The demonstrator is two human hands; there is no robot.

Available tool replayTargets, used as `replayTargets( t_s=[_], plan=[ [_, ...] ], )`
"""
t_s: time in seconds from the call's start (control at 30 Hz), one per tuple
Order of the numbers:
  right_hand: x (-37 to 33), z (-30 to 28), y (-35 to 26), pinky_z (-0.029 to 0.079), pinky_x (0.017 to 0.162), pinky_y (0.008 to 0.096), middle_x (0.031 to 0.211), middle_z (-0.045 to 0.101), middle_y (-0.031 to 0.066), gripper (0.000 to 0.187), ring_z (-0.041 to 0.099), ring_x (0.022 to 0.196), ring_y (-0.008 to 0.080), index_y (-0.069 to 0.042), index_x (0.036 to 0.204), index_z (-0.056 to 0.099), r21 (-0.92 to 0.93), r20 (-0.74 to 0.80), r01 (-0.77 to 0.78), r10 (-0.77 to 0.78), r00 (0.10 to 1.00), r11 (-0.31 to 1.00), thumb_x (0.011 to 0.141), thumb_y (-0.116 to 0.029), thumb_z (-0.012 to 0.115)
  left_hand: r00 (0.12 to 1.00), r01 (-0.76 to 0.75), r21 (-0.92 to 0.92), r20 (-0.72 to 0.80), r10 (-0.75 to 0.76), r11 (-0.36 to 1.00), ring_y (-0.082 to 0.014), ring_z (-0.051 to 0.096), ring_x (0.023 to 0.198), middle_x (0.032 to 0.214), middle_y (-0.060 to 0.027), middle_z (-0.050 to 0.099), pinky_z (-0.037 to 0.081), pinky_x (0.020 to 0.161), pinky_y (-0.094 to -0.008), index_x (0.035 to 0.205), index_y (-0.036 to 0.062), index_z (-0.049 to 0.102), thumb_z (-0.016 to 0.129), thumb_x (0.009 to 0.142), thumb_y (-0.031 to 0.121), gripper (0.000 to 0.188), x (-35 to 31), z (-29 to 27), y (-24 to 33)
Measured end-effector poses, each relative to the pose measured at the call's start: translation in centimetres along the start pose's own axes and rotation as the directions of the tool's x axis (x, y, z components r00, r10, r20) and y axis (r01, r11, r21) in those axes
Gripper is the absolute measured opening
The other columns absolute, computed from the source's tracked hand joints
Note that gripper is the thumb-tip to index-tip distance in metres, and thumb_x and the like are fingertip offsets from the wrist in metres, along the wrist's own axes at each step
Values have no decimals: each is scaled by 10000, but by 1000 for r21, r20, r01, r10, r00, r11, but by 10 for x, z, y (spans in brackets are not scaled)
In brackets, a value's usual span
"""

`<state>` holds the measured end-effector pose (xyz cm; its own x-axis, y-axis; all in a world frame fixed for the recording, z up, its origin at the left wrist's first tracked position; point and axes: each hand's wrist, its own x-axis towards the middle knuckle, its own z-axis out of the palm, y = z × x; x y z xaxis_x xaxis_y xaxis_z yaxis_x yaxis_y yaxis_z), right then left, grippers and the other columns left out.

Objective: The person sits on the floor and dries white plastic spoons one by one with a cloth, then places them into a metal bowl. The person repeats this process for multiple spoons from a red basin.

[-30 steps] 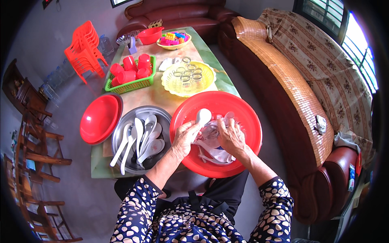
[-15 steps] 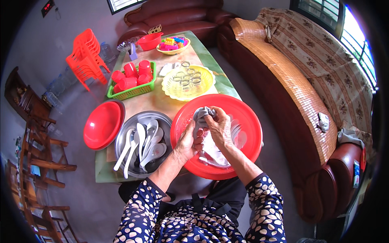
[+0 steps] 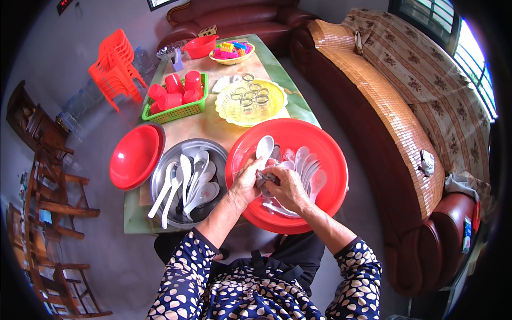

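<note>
Over a large red basin (image 3: 335, 184), my left hand (image 3: 245, 184) grips a white spoon (image 3: 265, 146), its bowl pointing up and away from me. My right hand (image 3: 289, 186) pinches a grey cloth (image 3: 262, 178) around the spoon's lower part, close against the left fingers; the handle is hidden there. Inside the red basin lie several white spoons (image 3: 318, 184) and forks (image 3: 311, 169), fanned out at the right. To the left, a grey metal basin (image 3: 158, 180) holds several white spoons and ladles (image 3: 202, 194), some handles hanging over its near rim.
Stacked red bowls (image 3: 134, 159) overhang the table's left edge. Beyond are a green basket (image 3: 178, 112) of red cups, a yellow scalloped tray (image 3: 226, 109) with several glasses, a toy-block bowl (image 3: 230, 60) and a red colander (image 3: 200, 48). A long sofa (image 3: 368, 90) flanks the right.
The white spoon's bowl, covered by the cloth before, now shows above my left hand. My right hand and the cloth have moved down toward me, along the spoon.
</note>
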<state>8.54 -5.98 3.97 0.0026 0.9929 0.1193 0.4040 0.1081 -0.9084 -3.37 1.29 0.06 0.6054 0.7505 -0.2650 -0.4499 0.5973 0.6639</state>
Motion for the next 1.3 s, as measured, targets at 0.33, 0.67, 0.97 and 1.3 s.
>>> replayTargets(
  t_s=[0.33, 0.67, 0.97, 1.3],
  plan=[
    [-23, -39, 10, 466, 719, 468, 954, 591, 184, 470, 576, 897, 352, -139, 1141, 538, -729, 61, 105, -89, 994, 677, 698, -217, 677, 929, -296, 554, -21, 369, 778, -58, 452, 665, 761, 16, 548, 398, 553, -199, 1041, 61, 562, 448, 923, 139, 181, -3, 15, -6],
    [21, -51, 10, 460, 572, 370, 714, 576, 164, 104, 600, 672, 324, -24, 865, 605, -301, -277, 273, -357, 892, 914, 770, -3, 572, 929, -321, 784, 152, 338, 531, -64, 479, 559, 617, -5, 539, 392, 537, -224, 860, 16, 604, 459, 945, 323, 351, -6, 18, -12],
    [23, -110, 31, 315, 438, 286, 520, 368, 50, 175, 346, 494, 66, 11, 707, 526, -179, -542, 121, -200, 816, 976, 848, -85, 560, 713, -272, 922, 385, 585, -276, -238, 585, 772, 818, -100, 583, 447, 653, -327, 992, 18, 553, 599, 848, 308, 327, -15, 13, -26],
    [5, -82, 9, 371, 513, 211, 645, 569, -1, 169, 473, 572, 44, -1, 883, 641, 102, -314, -34, 65, 947, 994, 884, -147, 557, 667, -396, 901, 415, 619, -176, -291, 592, 611, 648, -116, 588, 458, 546, -391, 722, 55, 609, 630, 799, 198, 164, -23, 36, -18]
  ],
)
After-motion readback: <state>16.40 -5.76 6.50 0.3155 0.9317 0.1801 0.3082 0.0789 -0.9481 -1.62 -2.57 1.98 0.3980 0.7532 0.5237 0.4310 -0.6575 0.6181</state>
